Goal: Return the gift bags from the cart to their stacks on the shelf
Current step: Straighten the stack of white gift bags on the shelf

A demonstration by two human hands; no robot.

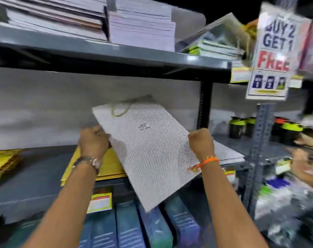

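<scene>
- The big grey metal shelf unit [44,169] fills most of the view; the middle shelf is at about hand height, and the whole shot is a bit motion-blurred.
- Up top, the upper shelf [98,49] is loaded with flat stacks of white bags or paper goods [141,27], piled pretty high.
- The white dotted gift bag [150,149] is the main thing here. It's flat, tilted, held in the air over the front edge of the middle shelf, with its rope handle [120,109] at the far end pointing toward the back wall.
- Under it on the shelf sits a gold stack [111,165] on the left side and a white stack [227,153] on the right; the bag overlaps both in the view, can't tell if it's touching either.
- A "BUY 2 GET 1 FREE" sign [273,51] hangs off to the upper right.
- The left hand [94,142] is pinched onto the bag's left edge, fingers closed around it, watch [87,162] on the wrist.
- The right hand [202,142] is closed on the bag's right edge, with an orange thread band [208,161] on that wrist.
- Small yellow price tags [100,203] are stuck along the shelf front.
</scene>
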